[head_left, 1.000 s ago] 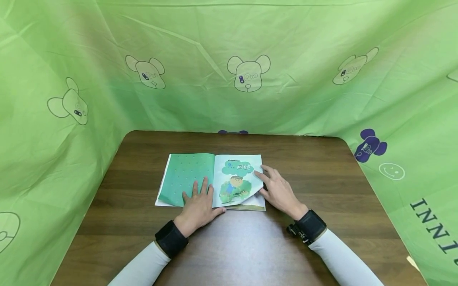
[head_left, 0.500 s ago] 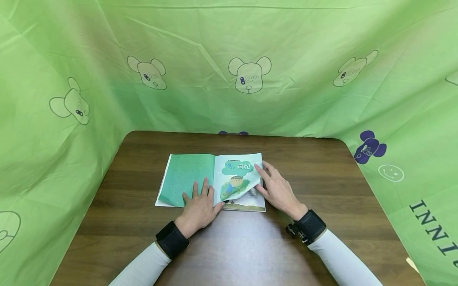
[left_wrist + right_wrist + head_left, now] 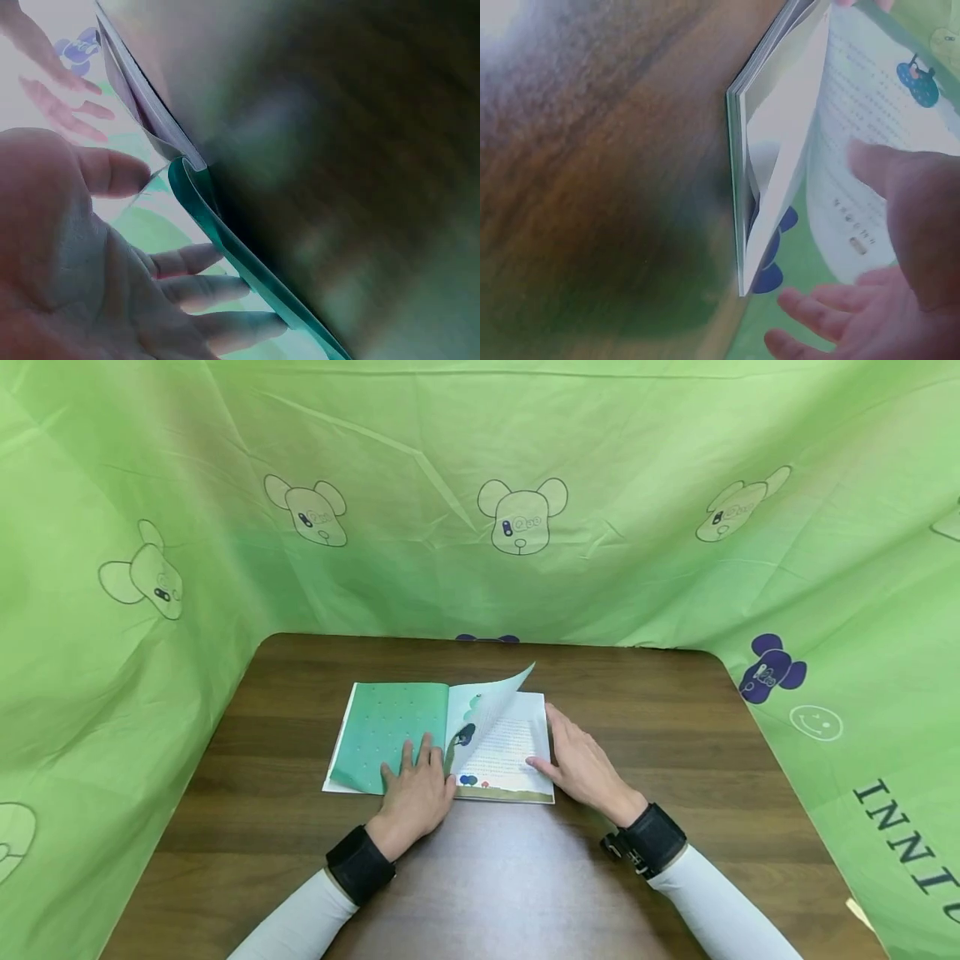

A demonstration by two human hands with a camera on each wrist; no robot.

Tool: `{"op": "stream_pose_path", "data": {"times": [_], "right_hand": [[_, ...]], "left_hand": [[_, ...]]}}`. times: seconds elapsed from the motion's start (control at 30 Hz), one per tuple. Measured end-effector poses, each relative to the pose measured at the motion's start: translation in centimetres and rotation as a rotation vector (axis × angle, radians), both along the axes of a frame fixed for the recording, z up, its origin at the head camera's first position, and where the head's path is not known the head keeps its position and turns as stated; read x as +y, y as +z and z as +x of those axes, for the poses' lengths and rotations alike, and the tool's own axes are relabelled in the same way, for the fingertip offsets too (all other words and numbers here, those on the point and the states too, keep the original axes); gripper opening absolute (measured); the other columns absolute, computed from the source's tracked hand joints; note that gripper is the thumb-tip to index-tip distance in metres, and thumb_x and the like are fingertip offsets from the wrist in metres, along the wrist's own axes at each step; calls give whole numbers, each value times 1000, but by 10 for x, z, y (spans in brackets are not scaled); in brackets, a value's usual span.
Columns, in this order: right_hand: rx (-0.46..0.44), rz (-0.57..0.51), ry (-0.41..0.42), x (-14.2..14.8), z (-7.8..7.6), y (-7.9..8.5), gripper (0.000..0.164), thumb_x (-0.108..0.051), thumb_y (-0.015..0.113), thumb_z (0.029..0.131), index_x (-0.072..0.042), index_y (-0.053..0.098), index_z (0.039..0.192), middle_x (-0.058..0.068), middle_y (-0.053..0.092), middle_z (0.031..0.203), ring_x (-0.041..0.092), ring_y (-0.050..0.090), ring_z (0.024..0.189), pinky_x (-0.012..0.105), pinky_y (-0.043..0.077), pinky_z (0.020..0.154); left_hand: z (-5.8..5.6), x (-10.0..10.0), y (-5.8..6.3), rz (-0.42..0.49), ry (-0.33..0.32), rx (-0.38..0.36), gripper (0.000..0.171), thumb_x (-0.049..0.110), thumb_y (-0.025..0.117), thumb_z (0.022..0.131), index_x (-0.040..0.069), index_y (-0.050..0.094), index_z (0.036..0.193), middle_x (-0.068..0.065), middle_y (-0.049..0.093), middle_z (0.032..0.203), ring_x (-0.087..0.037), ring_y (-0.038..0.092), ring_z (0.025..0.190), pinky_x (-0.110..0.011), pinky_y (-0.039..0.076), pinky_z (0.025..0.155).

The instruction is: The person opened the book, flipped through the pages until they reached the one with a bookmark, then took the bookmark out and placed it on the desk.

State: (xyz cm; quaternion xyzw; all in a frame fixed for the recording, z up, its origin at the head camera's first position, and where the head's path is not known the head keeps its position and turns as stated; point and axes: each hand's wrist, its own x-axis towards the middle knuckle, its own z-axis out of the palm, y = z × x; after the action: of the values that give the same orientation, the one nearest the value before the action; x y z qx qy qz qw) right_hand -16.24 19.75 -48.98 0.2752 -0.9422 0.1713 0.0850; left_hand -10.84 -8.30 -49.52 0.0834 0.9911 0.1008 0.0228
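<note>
A picture book lies spread on the table, its left side a green dotted sheet. One turning page stands curled up from the right side, showing print and a dark blue figure on its back. Beneath it is a printed page with a painted ground strip. My left hand rests flat on the green sheet near the fold, fingers spread. At the book's right edge is my right hand, its thumb over the printed page and its fingers extended. In the right wrist view the raised page stands behind the thumb.
The book lies on a brown wooden table with rounded far corners. Green cloth printed with bear heads hangs behind and along both sides. A small pale object shows at the table's right edge.
The title page has lifted from its lower right corner and swung left, standing clear of the right fingers. More of the printed page beneath shows. The left thumb has drawn in towards its fingers.
</note>
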Motion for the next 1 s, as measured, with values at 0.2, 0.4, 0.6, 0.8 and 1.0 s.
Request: {"op": "stream_pose_path", "data": {"times": [0.2, 0.4, 0.6, 0.8, 1.0], "right_hand": [[-52, 86, 176, 2, 6, -3, 85, -40, 69, 87, 5, 34, 150, 27, 35, 154, 40, 35, 140, 57, 31, 110], [-145, 111, 220, 2, 11, -3, 75, -39, 67, 89, 0, 42, 148, 24, 38, 153, 39, 39, 138, 61, 31, 108], [-163, 137, 210, 2, 11, -2, 70, -40, 66, 89, 0, 48, 144, 23, 38, 154, 38, 39, 138, 62, 30, 108], [-157, 141, 206, 3, 11, -4, 70, -41, 65, 90, 0, 48, 145, 22, 38, 154, 38, 38, 139, 64, 30, 107], [-161, 127, 198, 4, 11, -6, 70, -41, 66, 89, -2, 49, 144, 20, 39, 154, 37, 39, 139, 64, 31, 106]], "left_hand": [[-3, -1, 2, 68, 48, 32, 61, 44, 44, 99, -5, 45, 136, -24, 42, 150, -50, 36, 136, -79, 33, 91], [-6, -9, 7, 114, 107, 81, 71, 44, 49, 96, -4, 35, 147, -25, 39, 152, -49, 37, 136, -67, 44, 90], [-12, -18, 10, 119, 116, 234, 92, 34, 66, 88, 0, 15, 157, -24, 26, 159, -45, 28, 142, -62, 46, 93], [-15, -24, 9, 51, 59, 392, 119, 25, 83, 73, 4, 3, 159, -26, 7, 163, -44, 13, 147, -74, 27, 102], [-15, -27, 10, 35, 36, 428, 124, 16, 85, 67, 8, 3, 160, -25, -3, 164, -41, 0, 149, -79, 7, 103]]}}
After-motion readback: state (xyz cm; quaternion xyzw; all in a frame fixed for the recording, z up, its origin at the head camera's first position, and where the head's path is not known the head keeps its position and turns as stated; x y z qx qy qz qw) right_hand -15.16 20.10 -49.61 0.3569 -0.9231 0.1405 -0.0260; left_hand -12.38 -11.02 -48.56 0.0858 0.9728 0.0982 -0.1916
